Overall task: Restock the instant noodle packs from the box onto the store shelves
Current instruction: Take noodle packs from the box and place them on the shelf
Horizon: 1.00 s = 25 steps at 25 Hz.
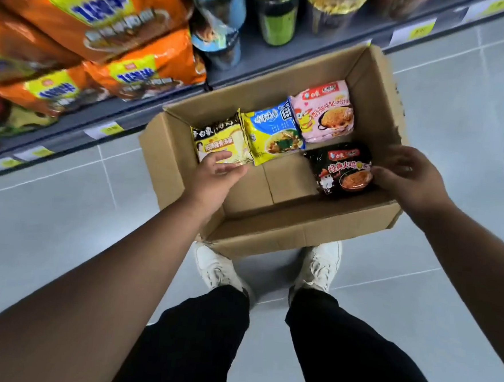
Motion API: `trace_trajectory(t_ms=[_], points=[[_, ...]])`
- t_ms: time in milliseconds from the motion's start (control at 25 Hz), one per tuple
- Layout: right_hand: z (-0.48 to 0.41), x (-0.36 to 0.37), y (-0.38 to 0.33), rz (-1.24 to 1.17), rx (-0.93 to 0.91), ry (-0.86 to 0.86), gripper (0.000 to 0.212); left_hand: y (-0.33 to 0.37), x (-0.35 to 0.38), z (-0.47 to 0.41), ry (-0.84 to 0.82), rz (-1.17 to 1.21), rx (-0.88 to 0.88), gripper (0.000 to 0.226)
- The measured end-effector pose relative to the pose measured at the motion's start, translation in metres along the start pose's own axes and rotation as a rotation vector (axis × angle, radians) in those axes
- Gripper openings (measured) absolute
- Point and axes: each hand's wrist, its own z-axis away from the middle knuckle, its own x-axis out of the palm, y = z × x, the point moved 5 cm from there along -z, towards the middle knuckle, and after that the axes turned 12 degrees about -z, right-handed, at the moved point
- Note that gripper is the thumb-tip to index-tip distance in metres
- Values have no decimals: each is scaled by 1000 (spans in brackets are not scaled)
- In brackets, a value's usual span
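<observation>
An open cardboard box (274,231) stands on the floor in front of the shelves. Inside lie several noodle packs: a yellow and black pack (218,137), a yellow and blue pack (271,131), a pink pack (325,112) and a black pack (340,168). My left hand (216,173) reaches into the box, its relaxed fingers touching the near edge of the yellow and black pack. My right hand (407,175) is at the right edge of the black pack, fingers loosely spread; whether they touch it is unclear.
The store shelves (253,62) run along the top left. Large orange noodle bags (107,25) fill the left part, cup noodles (278,16) the right. Price tags line the shelf edges. Grey tiled floor (459,115) surrounds the box. My white shoes (218,266) stand just behind it.
</observation>
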Motion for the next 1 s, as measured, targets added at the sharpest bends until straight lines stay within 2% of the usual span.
trace_trajectory(t_ms=[200,320,480,600,720,800,880,1000], points=[[-80,23,62,221,66,-31,63,-66,9,-93,134,-40,-145,45],[-119,41,91,337,121,-84,79,-86,30,-134,102,-31,-176,41],[-147,59,113,523,179,-82,97,-96,57,-162,115,-35,-180,49],[-149,76,125,712,181,-52,120,-102,42,-178,297,-212,-145,55],[-152,82,128,815,196,4,138,-109,22,-192,444,-409,-205,67],[-155,83,128,829,223,36,140,-107,23,-198,412,-495,-257,81],[-156,88,130,839,240,50,134,-100,28,-205,390,-538,-279,87],[-154,94,130,825,211,68,131,-91,27,-215,435,-508,-318,68]])
